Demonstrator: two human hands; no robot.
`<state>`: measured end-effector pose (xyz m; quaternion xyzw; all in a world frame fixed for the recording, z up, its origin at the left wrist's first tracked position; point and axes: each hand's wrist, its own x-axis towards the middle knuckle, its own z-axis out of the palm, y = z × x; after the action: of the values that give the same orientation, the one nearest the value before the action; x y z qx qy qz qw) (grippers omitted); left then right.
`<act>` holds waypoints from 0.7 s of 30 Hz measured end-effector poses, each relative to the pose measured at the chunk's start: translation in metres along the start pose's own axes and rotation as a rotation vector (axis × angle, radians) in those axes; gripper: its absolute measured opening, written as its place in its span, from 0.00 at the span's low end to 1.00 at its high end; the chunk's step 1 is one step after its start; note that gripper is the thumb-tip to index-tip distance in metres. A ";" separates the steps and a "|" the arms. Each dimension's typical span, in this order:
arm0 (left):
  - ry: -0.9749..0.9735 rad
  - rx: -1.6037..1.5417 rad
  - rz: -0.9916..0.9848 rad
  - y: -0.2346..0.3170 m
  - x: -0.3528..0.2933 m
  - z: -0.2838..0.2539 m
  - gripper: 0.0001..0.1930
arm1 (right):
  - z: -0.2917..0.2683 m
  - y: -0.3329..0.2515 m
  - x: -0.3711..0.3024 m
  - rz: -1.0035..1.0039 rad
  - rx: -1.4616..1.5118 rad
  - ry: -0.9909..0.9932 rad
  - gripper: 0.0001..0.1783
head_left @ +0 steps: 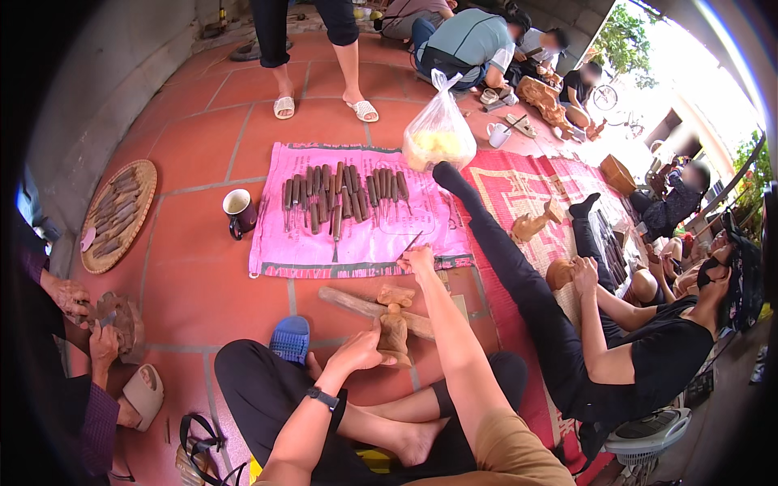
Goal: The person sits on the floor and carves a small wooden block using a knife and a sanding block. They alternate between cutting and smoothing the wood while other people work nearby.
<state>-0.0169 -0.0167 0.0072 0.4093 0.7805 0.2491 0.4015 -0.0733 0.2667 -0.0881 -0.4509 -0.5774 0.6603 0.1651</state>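
Tan sleeve [510,445]; left hand [359,351] closed round carving [394,330]; right hand [419,259] curled at dark tool [414,240], hold unclear; pink sheet [271,219] lettered.

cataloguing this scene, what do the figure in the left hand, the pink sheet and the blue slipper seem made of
The figure in the left hand: wood, seemingly unvarnished; tan, matte, carved. Pink sheet: probably woven plastic, printed finish; it's creased with dark borders. Blue slipper: perhaps moulded rubber or plastic, textured finish; its upper is patterned.
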 end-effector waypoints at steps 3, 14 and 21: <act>0.001 -0.026 0.019 0.002 0.001 0.001 0.55 | -0.030 -0.006 -0.009 -0.159 -0.144 -0.028 0.09; 0.414 -0.455 0.076 -0.003 0.010 -0.012 0.39 | -0.168 -0.052 -0.139 -0.421 -0.123 0.027 0.19; 0.351 -1.253 0.285 0.002 0.020 -0.005 0.45 | 0.031 -0.039 -0.205 -0.423 -0.095 -0.307 0.39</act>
<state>-0.0275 0.0010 0.0031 0.1511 0.4802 0.7693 0.3934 0.0012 0.1069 0.0282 -0.2218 -0.7076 0.6439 0.1884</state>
